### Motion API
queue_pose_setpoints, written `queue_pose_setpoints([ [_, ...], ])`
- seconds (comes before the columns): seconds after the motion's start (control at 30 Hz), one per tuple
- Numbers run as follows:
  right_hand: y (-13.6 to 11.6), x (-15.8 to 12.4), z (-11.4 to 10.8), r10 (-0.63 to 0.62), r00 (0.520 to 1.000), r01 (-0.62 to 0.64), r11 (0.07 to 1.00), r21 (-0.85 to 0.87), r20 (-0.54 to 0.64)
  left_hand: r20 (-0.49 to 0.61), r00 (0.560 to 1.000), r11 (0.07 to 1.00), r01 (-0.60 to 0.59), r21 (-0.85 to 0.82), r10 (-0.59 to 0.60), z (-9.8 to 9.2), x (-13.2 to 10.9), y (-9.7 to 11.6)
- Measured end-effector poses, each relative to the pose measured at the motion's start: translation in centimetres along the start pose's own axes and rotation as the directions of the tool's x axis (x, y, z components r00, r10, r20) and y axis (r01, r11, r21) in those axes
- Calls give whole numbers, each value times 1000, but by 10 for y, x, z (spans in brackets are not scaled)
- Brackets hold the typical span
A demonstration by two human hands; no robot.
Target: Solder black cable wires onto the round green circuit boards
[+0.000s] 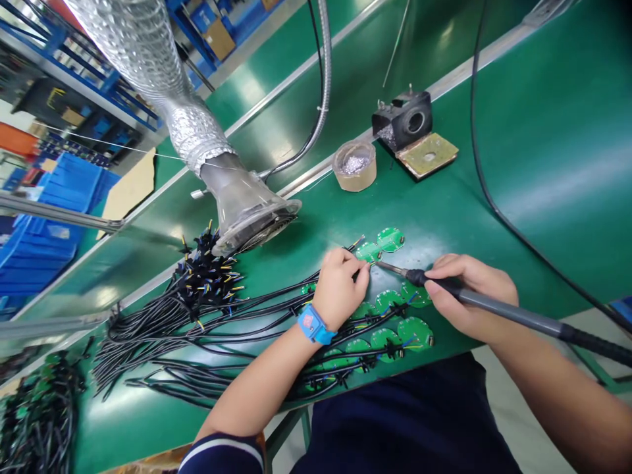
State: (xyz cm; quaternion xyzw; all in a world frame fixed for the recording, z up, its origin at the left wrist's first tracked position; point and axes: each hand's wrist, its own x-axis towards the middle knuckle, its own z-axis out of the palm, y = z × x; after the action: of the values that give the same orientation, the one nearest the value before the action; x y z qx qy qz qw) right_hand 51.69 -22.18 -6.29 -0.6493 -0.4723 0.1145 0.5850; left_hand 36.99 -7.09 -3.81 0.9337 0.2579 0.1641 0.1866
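Observation:
My right hand (pixel 471 289) grips a soldering iron (pixel 518 316) like a pen, its tip pointing left at the edge of a small round green circuit board (pixel 368 253). Beside that tip, my left hand (pixel 340 286) is closed, thumb and fingers pinched on the wire end of a black cable (pixel 303 283) at the board. The fingers partly cover the cable. Another green board (pixel 390 239) lies just beyond, touching or very near the first. Closer to my body, rows of boards (pixel 415 334) lie with black cables and coloured wires at them.
A fume hood (pixel 251 210) on a foil duct hangs to the left, above a bundle of black cables (pixel 143 329). Farther back are a tape roll (pixel 354 166) holding silvery bits and a black iron stand (pixel 405 122) with a sponge tray (pixel 428 156). A cord (pixel 513 227) crosses at right.

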Motion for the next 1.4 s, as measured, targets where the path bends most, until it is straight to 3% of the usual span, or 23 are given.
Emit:
queue_pose_setpoints([
  [0.67,-2,4,3,-145,988,150,983,-105,55,-50,998,999,-33,41,35,7,-1,-2],
  [0.9,-4,1,0,-85,995,86,996,12,-52,-61,997,998,-46,46,49,6,0,-1],
  [1.27,-5,5,5,-157,987,161,981,-105,45,-79,996,999,-26,29,29,9,0,-1],
  [1.4,-4,4,3,-170,985,169,985,-28,-37,-74,997,999,-27,36,29,9,0,-2],
])
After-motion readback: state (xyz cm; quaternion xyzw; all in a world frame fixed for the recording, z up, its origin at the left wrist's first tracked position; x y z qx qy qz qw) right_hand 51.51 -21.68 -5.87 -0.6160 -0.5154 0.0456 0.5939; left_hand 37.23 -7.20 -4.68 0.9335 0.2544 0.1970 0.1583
